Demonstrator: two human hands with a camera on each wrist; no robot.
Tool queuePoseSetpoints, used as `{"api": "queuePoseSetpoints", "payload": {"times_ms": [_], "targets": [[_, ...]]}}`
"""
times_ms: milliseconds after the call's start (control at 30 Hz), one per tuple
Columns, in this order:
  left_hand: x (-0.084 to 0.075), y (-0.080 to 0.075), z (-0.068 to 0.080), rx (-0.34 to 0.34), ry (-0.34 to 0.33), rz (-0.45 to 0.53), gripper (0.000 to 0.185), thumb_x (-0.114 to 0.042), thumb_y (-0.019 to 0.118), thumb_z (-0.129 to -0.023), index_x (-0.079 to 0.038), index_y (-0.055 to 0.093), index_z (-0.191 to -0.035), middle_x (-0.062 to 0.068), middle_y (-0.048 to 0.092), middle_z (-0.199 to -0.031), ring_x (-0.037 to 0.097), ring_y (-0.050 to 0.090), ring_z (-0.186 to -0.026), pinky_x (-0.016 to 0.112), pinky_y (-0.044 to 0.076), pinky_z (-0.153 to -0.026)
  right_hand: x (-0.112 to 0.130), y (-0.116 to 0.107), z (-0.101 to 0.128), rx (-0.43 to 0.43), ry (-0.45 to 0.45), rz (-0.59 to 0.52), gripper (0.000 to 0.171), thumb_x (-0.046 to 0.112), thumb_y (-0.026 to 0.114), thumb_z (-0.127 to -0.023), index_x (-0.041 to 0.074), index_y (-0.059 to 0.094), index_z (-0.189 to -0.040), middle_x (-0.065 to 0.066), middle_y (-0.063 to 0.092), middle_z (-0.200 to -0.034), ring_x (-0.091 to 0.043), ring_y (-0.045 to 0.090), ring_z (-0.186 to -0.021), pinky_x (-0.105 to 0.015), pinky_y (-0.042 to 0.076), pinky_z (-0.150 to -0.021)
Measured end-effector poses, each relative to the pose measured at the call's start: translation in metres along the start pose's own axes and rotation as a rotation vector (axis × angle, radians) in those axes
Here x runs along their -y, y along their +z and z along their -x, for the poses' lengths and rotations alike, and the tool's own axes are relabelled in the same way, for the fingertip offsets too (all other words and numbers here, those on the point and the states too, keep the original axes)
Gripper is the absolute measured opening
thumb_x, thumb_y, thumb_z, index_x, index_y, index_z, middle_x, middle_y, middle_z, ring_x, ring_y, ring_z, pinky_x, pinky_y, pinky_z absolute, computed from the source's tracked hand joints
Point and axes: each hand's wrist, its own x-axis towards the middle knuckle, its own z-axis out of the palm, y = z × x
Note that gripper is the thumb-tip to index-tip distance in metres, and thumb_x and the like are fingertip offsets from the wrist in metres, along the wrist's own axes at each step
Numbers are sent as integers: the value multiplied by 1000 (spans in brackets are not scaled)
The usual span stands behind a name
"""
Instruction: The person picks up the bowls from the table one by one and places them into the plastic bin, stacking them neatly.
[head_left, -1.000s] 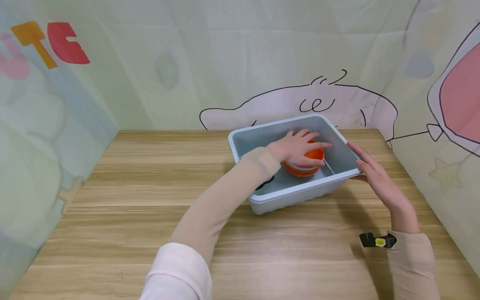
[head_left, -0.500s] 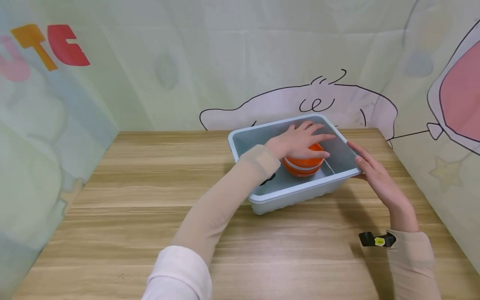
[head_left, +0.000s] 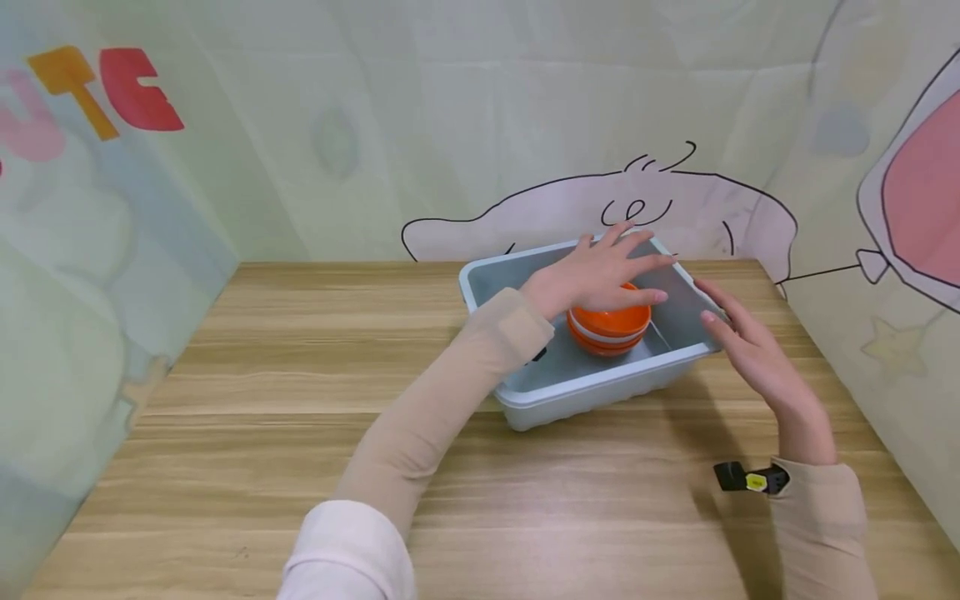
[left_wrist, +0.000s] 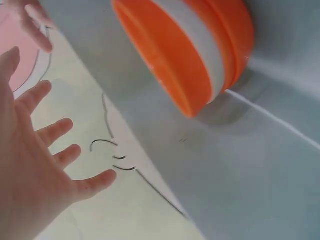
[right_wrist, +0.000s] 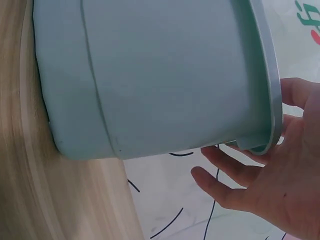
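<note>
Bowls: a stack of orange bowls [head_left: 608,327] with a white band between the rims; the left wrist view shows the orange sides and white band [left_wrist: 200,45] from close by. How many bowls are stacked is hard to tell, at least two.
Where the bowls are: inside the pale blue plastic bin [head_left: 592,392], on its floor, toward the bin's right half.
Bin: rectangular, with a rolled rim and smooth outer wall, seen close in the right wrist view [right_wrist: 160,75]. It stands on the wooden table [head_left: 300,400], at the far right part, near the far edge.
Left hand: the left hand [head_left: 600,271] is above the bowls with fingers spread and straight, gripping nothing; the left wrist view shows the palm and fingers [left_wrist: 35,165] clear of the bowls.
Right hand: the right hand [head_left: 750,358] is flat and relaxed, fingers straight, just beside the bin's right wall near its rim; the right wrist view shows the fingers [right_wrist: 235,175] close under the rim, and whether they touch it I cannot tell.
Hidden or unclear: the left hand covers the far part of the bowls' top; the inside of the top bowl cannot be seen. A dark thing [head_left: 538,356] in the bin, by the left sleeve, is mostly hidden and cannot be made out.
</note>
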Motion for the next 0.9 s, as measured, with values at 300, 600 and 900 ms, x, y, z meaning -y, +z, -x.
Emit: {"api": "queuePoseSetpoints", "payload": {"times_ms": [300,600,900], "targets": [[-2,-13,17,7,-21,34,61,-73,24,-91,-54,10,-148,-12,-14,-162,18,-16,-151,62,2,-118,9,-3,5,-85,-107,155,52,25,42,-103,22,27,-153,-22,28,-153,-48,28,-136,-68,30,-100],[-3,-26,44,-18,-36,11,62,-75,23,-90,-55,9,-147,-14,-16,-161,18,-15,-151,65,-1,-116,27,-1,11,-165,-182,236,50,24,45,-102,27,33,-150,-18,31,-155,-46,25,-142,-72,18,-106],[0,-32,75,-53,-61,-20,62,-75,23,-90,-54,11,-148,-11,-10,-163,19,-11,-151,66,2,-115,38,7,10,-160,-263,327,50,22,47,-101,14,35,-149,-22,31,-154,-47,23,-142,-71,-3,-111]]}}
